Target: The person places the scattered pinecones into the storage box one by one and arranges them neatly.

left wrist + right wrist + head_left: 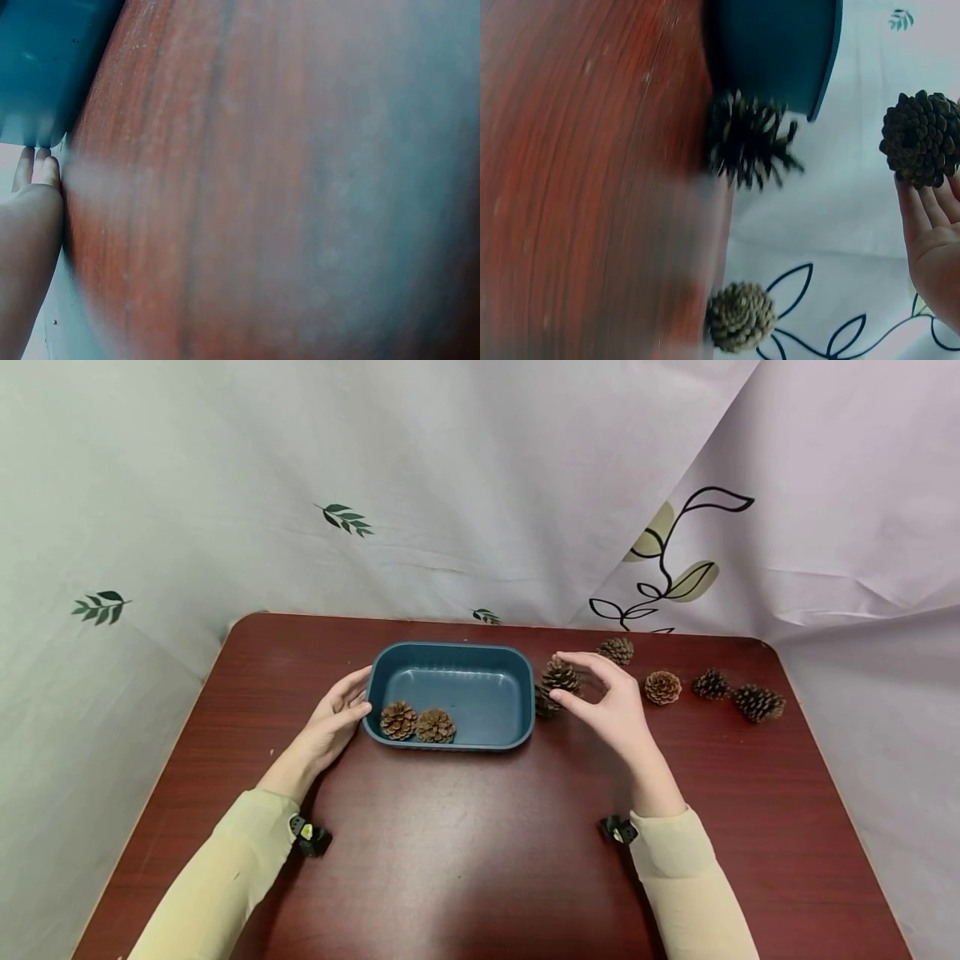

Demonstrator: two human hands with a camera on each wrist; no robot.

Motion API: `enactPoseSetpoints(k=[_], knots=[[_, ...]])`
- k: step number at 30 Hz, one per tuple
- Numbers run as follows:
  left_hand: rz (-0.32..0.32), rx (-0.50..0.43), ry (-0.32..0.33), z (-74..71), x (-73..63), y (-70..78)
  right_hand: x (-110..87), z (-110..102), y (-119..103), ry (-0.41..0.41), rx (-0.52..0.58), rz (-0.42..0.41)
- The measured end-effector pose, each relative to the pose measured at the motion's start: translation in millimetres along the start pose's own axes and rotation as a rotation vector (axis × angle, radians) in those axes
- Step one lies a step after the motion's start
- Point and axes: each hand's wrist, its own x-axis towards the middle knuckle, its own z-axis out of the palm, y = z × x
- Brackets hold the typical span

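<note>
Watching the right hand (pixel 621 714) pinching a pinecone (pixel 561 676) just right of the tray (pixel 487 697), which is lying lengthwise left-to-right; left hand (pixel 326 727), fingers unclenched, is touching its left end.

Your left arm (pixel 213 881) enters at the lower left of the head frame, and your right arm (pixel 693 893) at the lower right; both wear light sleeves (pixel 663 847) reaching the wrists (pixel 287 774). Your left hand (pixel 330 722) is left of the centre, with its thumb apart from the index finger. Your right hand (pixel 613 703) is right of the centre, directed to the upper left, its thumb and fingers bent into a pinch. In the right wrist view, your fingers (pixel 913 212) point upward at the right edge.
</note>
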Motion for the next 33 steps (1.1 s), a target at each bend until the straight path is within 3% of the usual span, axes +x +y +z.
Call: enactPoseSetpoints(k=[15,33], knots=[[0.017,0.002,-0.016,-0.2,0.2,-0.6,9.0,40.8,-5.9,-0.084,0.078,-0.032],[0.013,-0.001,-0.010,1.5,0.7,1.0,8.7,72.5,-4.1,-0.299,-0.001,0.000]])
